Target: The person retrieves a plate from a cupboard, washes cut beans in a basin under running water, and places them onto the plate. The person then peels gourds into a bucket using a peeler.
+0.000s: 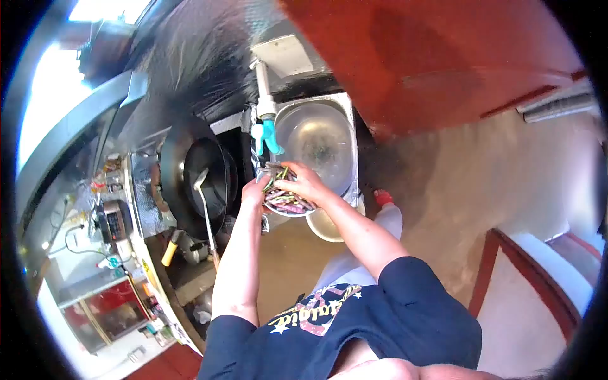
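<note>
A light-rimmed bowl (288, 214) heaped with purple and green bean pods (286, 201) is in front of me, at the near edge of the sink. My left hand (254, 190) is closed around the bowl's left side, its fingers partly hidden. Over the top of the pods lies my right hand (304, 182), fingers curled in among them. Just beyond the bowl hangs a tap with a turquoise spout (270, 134). Behind the bowl, a large round basin (345, 142) with some water in it sits in the metal sink.
To the left, a dark wok (174, 158) holds a long-handled ladle (204, 196). A yellow-handled tool (170, 252) lies at the counter edge. Below the sink is a pale round container (326, 228). A red panel (430, 63) rises at the right, above brown floor (456, 183).
</note>
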